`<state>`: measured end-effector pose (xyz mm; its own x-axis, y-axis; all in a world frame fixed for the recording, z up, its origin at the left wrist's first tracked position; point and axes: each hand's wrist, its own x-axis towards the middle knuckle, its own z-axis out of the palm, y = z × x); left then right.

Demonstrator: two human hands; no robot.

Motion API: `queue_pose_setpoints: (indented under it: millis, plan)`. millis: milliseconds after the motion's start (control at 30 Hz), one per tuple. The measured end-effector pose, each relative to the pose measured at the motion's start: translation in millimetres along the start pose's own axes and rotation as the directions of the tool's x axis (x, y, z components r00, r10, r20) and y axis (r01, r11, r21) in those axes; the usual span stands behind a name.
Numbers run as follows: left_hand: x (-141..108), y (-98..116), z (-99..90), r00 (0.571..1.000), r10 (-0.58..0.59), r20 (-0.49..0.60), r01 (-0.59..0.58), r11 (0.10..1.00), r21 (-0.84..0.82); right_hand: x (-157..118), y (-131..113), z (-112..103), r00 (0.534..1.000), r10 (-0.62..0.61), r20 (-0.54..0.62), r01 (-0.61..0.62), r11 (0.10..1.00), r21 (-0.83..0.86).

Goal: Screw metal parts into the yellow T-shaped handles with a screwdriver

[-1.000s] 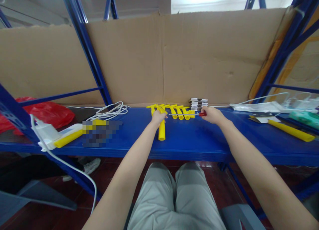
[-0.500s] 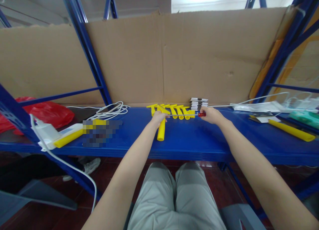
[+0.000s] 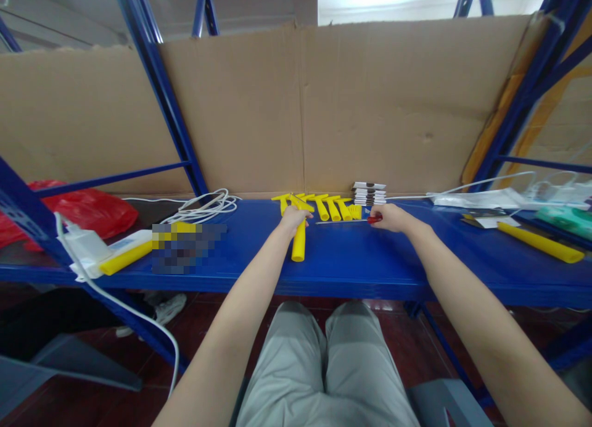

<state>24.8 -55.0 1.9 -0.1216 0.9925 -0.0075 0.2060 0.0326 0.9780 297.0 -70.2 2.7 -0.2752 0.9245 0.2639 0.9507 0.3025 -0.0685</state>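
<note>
My left hand (image 3: 293,217) is closed around a yellow T-shaped scraper (image 3: 299,245), whose round handle points toward me and whose crosswise head shows beyond the fingers. In my right hand (image 3: 388,217) is a screwdriver (image 3: 375,218) gripped by its red handle. Its long thin shaft points left, low over the blue shelf, with the tip a little apart from the left hand. Behind the hands, several more yellow T-shaped scrapers (image 3: 332,208) lie in a row. Small yellow pieces (image 3: 355,211) sit at the row's right end, beside a stack of small white-and-black boxes (image 3: 369,193).
The blue shelf (image 3: 259,263) has a cardboard wall (image 3: 370,106) behind it and blue posts on both sides. Coiled white cable (image 3: 208,203), a power strip (image 3: 134,240) and a red bag (image 3: 92,211) are left. Another yellow-handled tool (image 3: 541,242) lies right.
The screwdriver has come away from the scraper in my left hand; its tip has swung down and now shows bare over the shelf. The left hand stays nearly in place.
</note>
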Motion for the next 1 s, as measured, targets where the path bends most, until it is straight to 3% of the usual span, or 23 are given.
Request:
queue_pose_setpoints:
  millis: [200, 567, 800, 1000]
  plan:
    - [-0.3, -0.8, -0.4, 1.000, 0.001, 0.024, -0.001, 1.000, -0.008, 2.0, 2.9, 4.0, 0.996, -0.041, 0.085, 0.032, 0.995, 0.095]
    - [-6.5, 2.0, 0.8, 0.999, -0.003, 0.052, 0.005, 0.999, -0.041, -0.6, -1.0, 4.8, 0.991, -0.054, 0.123, 0.029, 0.981, 0.193]
    - [-6.8, 2.3, 0.9, 0.997, 0.009, 0.077, -0.007, 1.000, -0.016, 0.5, -7.9, 4.1, 0.998, -0.043, -0.050, 0.049, 0.990, 0.129]
    - [-10.0, 3.2, 3.5, 0.994, 0.008, 0.112, -0.006, 1.000, -0.018, 3.4, -31.3, 14.6, 0.946, -0.206, -0.251, 0.210, 0.978, -0.010]
